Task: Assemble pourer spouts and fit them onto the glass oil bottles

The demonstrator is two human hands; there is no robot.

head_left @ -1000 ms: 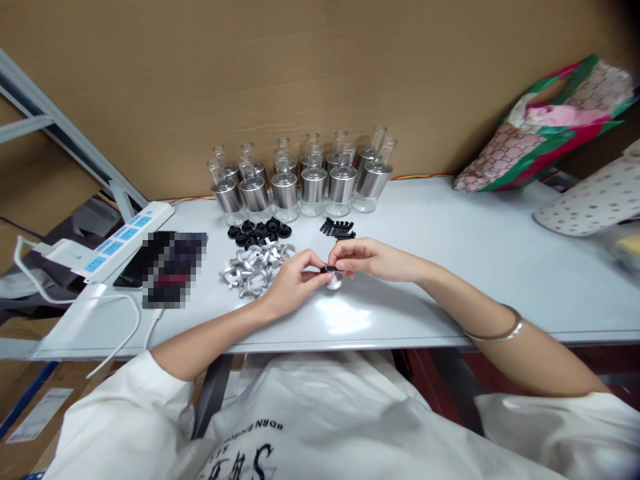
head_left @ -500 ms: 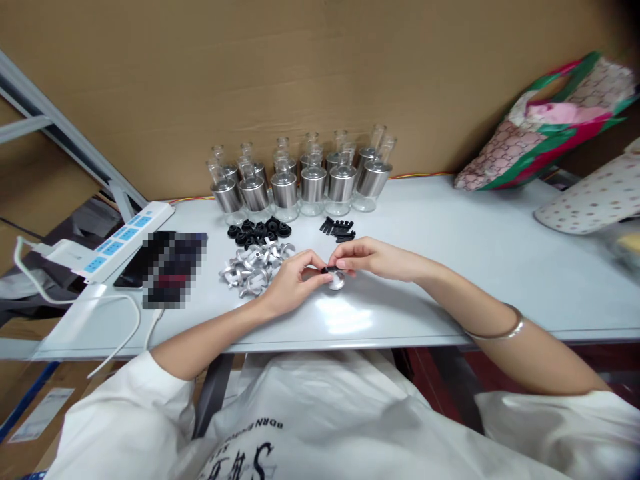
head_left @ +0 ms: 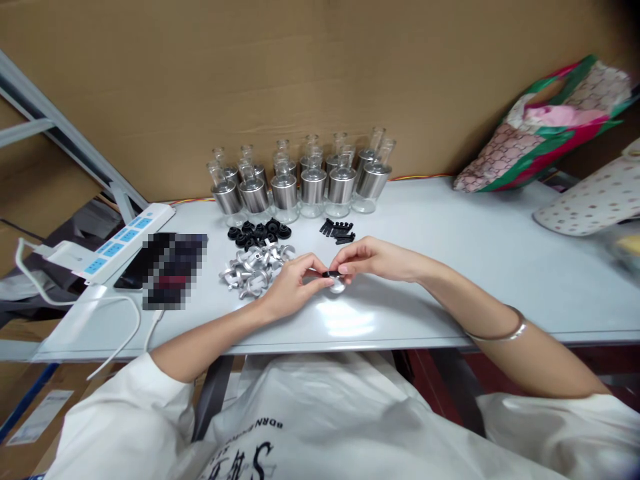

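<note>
Bright glare whitens the tabletop [head_left: 349, 323] near its front edge, while wide-angle distortion stretches the sides

Brown wall [head_left: 320, 73], pale grey table [head_left: 425, 213], bright light reflection [head_left: 349, 323], grey metal frame [head_left: 67, 137] at left, reddish floor [head_left: 429, 375]

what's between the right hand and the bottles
In the head view, some small black pieces lie between the right hand and the bottles.
</note>
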